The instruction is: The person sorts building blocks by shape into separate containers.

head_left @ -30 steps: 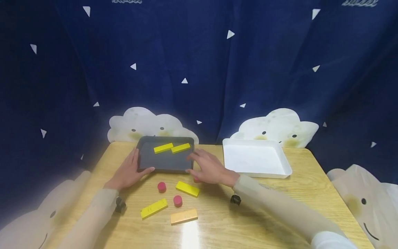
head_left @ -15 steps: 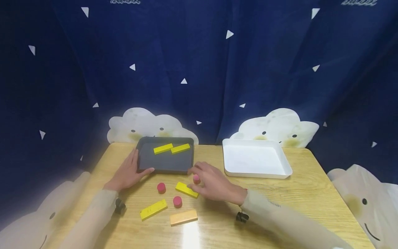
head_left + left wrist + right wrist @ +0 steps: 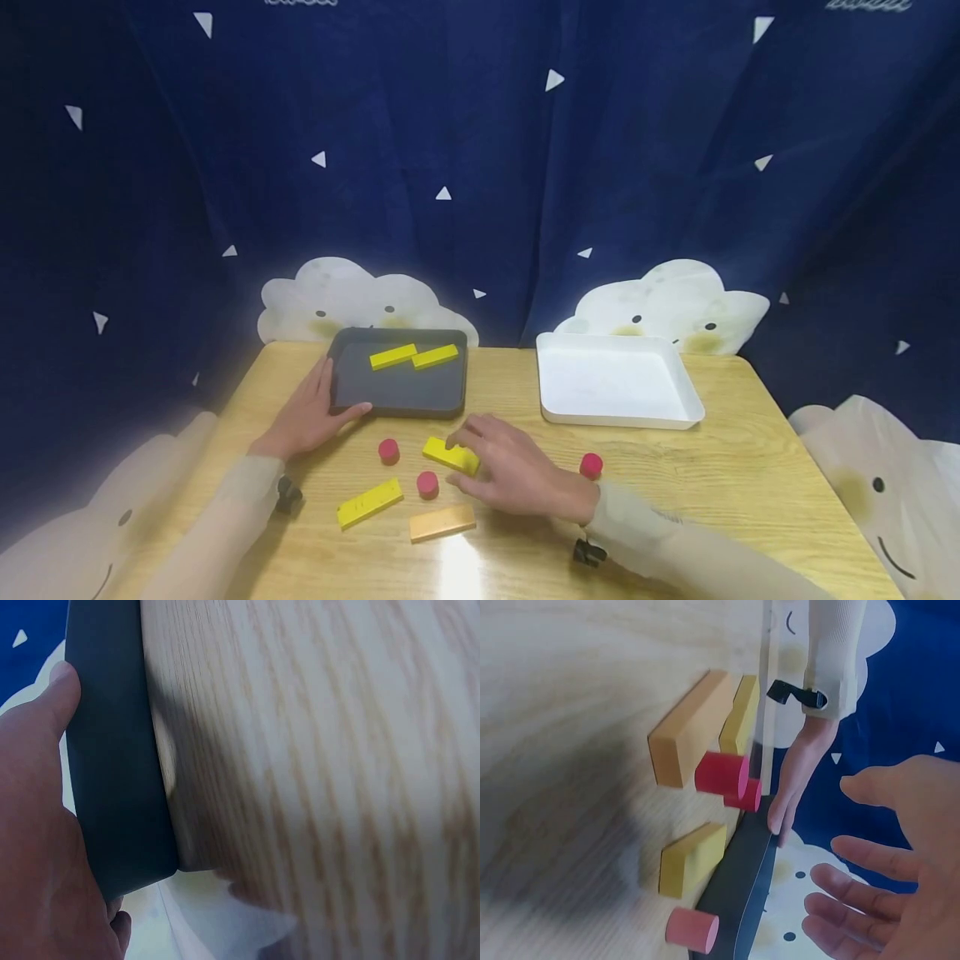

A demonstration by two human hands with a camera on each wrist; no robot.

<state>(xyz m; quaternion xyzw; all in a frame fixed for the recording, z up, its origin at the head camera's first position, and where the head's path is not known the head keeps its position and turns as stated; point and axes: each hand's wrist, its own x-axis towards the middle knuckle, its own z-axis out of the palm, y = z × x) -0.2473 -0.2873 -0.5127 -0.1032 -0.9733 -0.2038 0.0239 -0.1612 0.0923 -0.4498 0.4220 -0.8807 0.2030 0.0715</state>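
Observation:
My left hand (image 3: pixel 300 423) rests against the near left corner of the dark grey tray (image 3: pixel 375 392), thumb along the front rim and fingers straight along the left side. Two yellow blocks (image 3: pixel 393 357) lie in that tray. My right hand (image 3: pixel 521 477) hovers over the right end of a yellow block (image 3: pixel 441 452) on the table, its fingers spread with nothing held between them. In the right wrist view that yellow block (image 3: pixel 690 859) stands apart from the fingers (image 3: pixel 832 881). A pink cylinder (image 3: pixel 692 930) sits near the tray; in the head view my right hand hides it.
Two red cylinders (image 3: pixel 388 452), another yellow block (image 3: pixel 370 503) and an orange block (image 3: pixel 442 523) lie on the wooden table (image 3: pixel 720 500). One more red cylinder (image 3: pixel 591 466) is beyond my right wrist. A white tray (image 3: pixel 615 383) stands at the back right.
My right hand has drawn back from the grey tray's right side toward me, to over the yellow block. The red cylinder by the right wrist has come into view. My left hand has stayed put.

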